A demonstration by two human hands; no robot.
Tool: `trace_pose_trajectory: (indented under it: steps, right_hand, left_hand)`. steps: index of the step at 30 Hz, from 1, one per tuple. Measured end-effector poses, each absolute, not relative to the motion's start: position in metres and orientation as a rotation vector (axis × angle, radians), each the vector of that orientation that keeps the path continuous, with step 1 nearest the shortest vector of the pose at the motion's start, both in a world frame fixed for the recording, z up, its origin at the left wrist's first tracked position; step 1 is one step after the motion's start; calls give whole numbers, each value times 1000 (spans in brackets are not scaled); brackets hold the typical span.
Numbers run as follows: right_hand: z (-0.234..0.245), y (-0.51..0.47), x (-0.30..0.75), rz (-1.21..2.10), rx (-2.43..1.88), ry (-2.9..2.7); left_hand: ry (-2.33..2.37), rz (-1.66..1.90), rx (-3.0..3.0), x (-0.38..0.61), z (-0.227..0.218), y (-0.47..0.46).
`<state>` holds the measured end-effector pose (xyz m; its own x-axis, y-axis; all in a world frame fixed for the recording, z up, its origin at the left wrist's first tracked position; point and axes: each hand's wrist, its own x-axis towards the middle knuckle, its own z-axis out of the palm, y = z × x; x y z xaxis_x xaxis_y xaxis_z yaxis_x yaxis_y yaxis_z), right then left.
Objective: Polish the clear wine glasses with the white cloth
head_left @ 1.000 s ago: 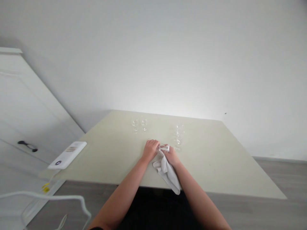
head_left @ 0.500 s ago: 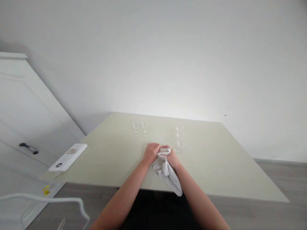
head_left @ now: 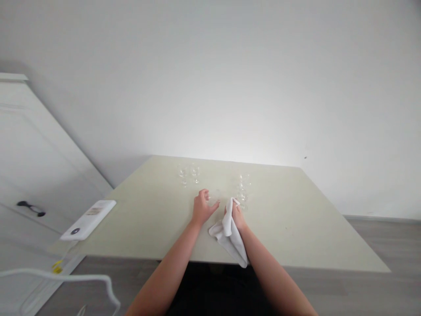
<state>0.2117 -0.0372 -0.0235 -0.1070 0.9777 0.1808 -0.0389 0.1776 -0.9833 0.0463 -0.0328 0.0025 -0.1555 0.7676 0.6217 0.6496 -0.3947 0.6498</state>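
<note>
Grip on the white cloth point(head_left: 229, 232) is closed: the right hand point(head_left: 236, 215) clamps the upper bunch of it, and the loose tail hangs back from the grip along the forearm, over the near edge of the desk point(head_left: 312, 228). The left hand point(head_left: 202, 206) lies with its grip apart, fingers spread and thumb out toward the cloth. Between the two grips stands a small clear glass point(head_left: 216, 195) (so faint against the pale surface that its outline is hard to trace). I cannot tell whether the left fingertips touch it.

Judging by this, the work is wiping glassware, and doing it well depends mostly on the left hand. It should close low on the glass, round the base or stem, so the bowl stays free for the cloth. The hold should be light, since thin glass takes a squeeze badly. The right grip would do better with a flat pad of cloth over the fingertips than with a tight wad, and the tail should be gathered in.

A cluster of glasses point(head_left: 243, 189) stands just beyond the right grip, close enough for a swinging cloth end to catch. A pair of stemmed glasses point(head_left: 189, 172) stands farther off, beyond the left grip.
</note>
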Motion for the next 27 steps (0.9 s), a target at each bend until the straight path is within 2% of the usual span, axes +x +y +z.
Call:
trace_pose_trajectory:
  steps: [4,7,13,20,27]
  right_hand:
    - [-23,-36,210,1169,-1007,-1127]
    - [-19,-37,206,1233,-930,-1055]
    - [-13,-45,202,1377,-703,-1229]
    - [-17,-41,203,1182,-729,-1553]
    - [-12,-45,203,1119,-778,-1676]
  left_hand:
    - [1422,1657,1675,36,8,-35]
    - [1288,1562,1738,32,9,-35]
    - [1131,1427,1723,47,2,-37]
    - [989,1446,1391,50,-4,-33]
    - [1049,1397,1569,47,3,-38]
